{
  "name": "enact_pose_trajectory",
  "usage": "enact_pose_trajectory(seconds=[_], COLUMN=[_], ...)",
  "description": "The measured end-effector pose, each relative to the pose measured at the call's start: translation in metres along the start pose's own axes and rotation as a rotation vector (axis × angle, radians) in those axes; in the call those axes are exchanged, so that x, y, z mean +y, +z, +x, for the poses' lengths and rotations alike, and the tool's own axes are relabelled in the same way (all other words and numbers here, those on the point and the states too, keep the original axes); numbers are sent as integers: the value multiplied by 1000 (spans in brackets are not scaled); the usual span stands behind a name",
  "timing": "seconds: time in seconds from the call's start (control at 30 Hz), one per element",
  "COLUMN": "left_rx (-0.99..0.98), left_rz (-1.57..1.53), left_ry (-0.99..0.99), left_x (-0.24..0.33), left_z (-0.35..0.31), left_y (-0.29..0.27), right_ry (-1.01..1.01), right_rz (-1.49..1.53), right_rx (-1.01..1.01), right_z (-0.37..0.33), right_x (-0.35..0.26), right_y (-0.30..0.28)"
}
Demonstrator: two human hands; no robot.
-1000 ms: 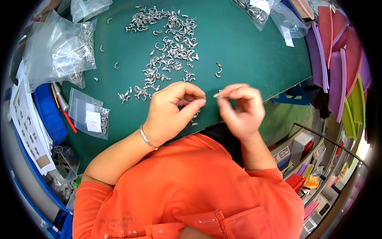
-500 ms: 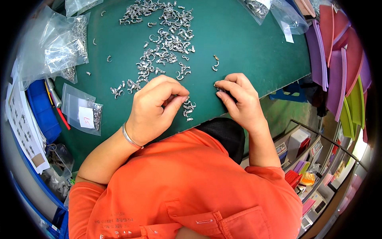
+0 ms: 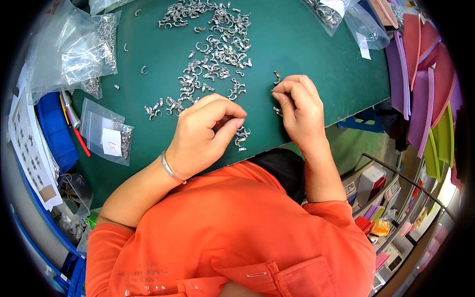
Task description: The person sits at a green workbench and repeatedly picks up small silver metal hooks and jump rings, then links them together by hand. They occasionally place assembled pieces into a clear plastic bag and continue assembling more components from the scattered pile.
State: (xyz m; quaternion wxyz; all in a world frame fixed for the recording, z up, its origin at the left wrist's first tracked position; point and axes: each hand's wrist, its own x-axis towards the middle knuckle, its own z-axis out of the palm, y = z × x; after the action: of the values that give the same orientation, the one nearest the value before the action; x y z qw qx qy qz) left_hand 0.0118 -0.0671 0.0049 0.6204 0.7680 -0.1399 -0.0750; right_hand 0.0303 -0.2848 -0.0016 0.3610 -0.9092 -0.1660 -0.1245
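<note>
Parts: a small cluster of grey, curved, metal-looking parts [image 3: 241,133] is seen on the green table [image 3: 321,54], just below the left fingertips.
Right-side parts: an upper part [image 3: 277,75] is seen just above the right fingertips; a lower part [image 3: 278,112] is partly hidden beside the right fingers.
Handling: judged light, stiff and slick; not easily broken, but easily flicked away or tangled.
Hold: best taken across the outer curve, with the fingertips only.
Left hand [image 3: 202,132]: thumb and forefinger are pressed together; whether anything is pinched cannot be told.
Right hand [image 3: 303,113]: thumb and forefinger tips are brought together; what is pinched, if anything, cannot be made out.
Pile [image 3: 228,54]: spread beyond the left fingers.
Small bag [image 3: 96,123]: laid well left of the left fingers.
Large bag [image 3: 74,54]: placed farther out, up and left.
Trays [image 3: 420,106]: stacked well right of the right fingers.
</note>
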Motion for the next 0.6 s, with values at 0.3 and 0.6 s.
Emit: enact_pose_trajectory(seconds=[0.3,0.6], left_rx=[-154,-104], left_rz=[-647,-526], left_ry=[-471,-377], left_x=[3,2], left_z=[15,8], left_y=[2,4], right_ry=[6,90], right_rz=[469,542], right_rx=[77,101], right_z=[-18,-23], right_x=[-30,-29], right_y=[16,19])
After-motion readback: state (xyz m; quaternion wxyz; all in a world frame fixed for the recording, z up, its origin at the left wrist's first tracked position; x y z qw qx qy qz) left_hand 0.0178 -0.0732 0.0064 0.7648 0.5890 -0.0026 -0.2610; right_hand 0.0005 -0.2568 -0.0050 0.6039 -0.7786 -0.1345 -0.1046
